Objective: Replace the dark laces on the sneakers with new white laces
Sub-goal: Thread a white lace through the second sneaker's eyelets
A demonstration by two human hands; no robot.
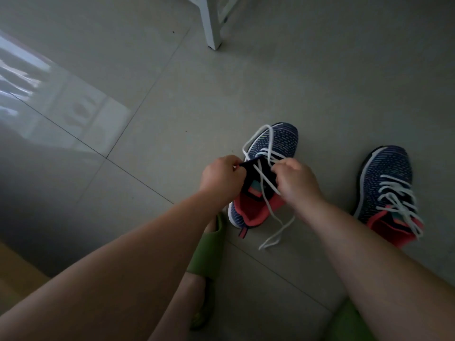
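Pinching the tongue (248,168) with the left hand (220,175), the right hand (294,179) gripping white lace (264,193), a hard six-o'clock tug could unthread eyelets.

One sneaker (278,146) lies left of the other sneaker (389,183) on the floor (270,82).

likely a home: glossy tiled floor (246,89), white furniture leg (212,25), green slipper (209,244).
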